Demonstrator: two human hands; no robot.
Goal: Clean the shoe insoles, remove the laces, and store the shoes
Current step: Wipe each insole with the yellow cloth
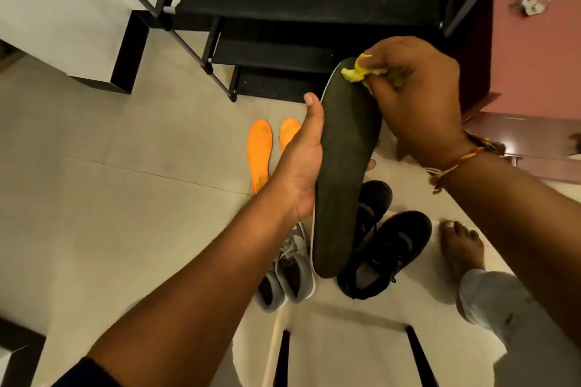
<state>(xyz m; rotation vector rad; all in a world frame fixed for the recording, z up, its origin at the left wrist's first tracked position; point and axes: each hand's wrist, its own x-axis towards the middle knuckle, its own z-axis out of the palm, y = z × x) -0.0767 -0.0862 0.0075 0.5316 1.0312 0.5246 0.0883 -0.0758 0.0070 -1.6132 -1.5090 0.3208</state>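
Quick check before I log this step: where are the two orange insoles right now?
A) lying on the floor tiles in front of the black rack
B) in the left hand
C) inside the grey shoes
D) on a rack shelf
A: the orange insoles lie side by side on the floor in front of the black rack; the left hand holds the dark insole while the right hand presses a yellow cloth to it.

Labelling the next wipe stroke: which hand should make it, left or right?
Right. The right hand grips the cloth against the far end of the insole, so it can likely sweep down its length. The left hand holds the insole at its edge and is needed to steady it.
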